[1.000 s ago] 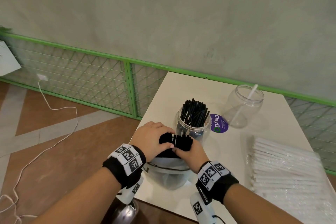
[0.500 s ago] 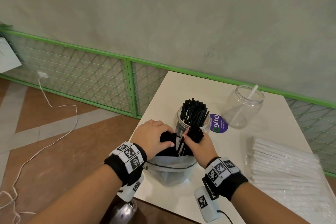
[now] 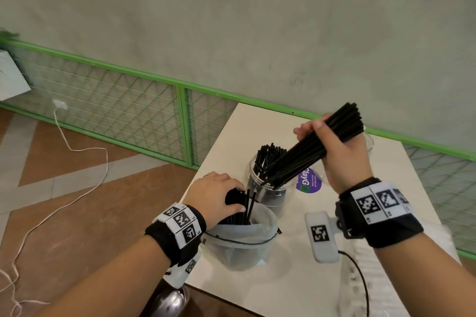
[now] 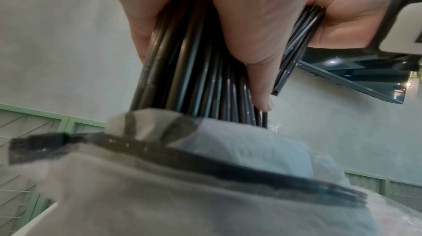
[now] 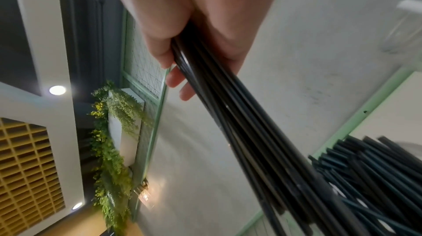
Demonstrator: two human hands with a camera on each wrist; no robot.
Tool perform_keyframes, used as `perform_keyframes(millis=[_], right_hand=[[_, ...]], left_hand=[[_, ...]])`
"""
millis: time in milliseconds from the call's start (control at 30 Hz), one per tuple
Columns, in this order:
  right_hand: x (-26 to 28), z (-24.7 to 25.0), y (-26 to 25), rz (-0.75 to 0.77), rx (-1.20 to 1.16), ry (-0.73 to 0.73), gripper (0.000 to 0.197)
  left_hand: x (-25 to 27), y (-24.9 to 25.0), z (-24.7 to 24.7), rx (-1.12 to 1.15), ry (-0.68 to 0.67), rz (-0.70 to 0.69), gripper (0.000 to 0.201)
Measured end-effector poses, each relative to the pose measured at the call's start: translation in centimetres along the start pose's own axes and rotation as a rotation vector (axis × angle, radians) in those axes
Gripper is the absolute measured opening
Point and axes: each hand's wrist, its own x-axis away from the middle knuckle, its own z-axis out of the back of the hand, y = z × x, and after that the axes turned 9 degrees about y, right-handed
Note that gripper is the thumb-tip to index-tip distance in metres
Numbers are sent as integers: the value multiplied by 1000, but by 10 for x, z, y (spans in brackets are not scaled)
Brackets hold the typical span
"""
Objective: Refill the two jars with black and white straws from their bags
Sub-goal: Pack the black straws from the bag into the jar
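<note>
My right hand (image 3: 337,147) grips a slanted bundle of black straws (image 3: 316,147), its lower end over the mouth of the clear jar (image 3: 268,188) that holds black straws. The same bundle (image 5: 239,122) runs down from the right hand (image 5: 200,23) toward the jar's straws (image 5: 370,167) in the right wrist view. My left hand (image 3: 219,195) grips the black straws (image 4: 194,59) that stick up out of the clear plastic bag (image 3: 239,247) at the table's near left edge. The second jar is mostly hidden behind my right hand.
A bag of white straws (image 3: 373,278) lies at the near right of the white table (image 3: 296,278). A purple round sticker (image 3: 309,183) sits beside the jar. A green mesh fence (image 3: 128,116) and a white cable (image 3: 77,152) on the floor lie to the left.
My right hand has pulled a bundle of black straws out of the bag and lifted it up and right, over the jar. The left hand stays on the bag's straws.
</note>
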Motion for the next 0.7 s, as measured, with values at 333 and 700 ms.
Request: perform_keyframes(millis=[333,700], right_hand=[[-25,-14,67,-109,179,20,6],[-12,-8,108,-150,499,-115,44]], left_hand=[[-1,0,3,7,-2,14,40],[-1,-2,4,-6,-16,30,41]])
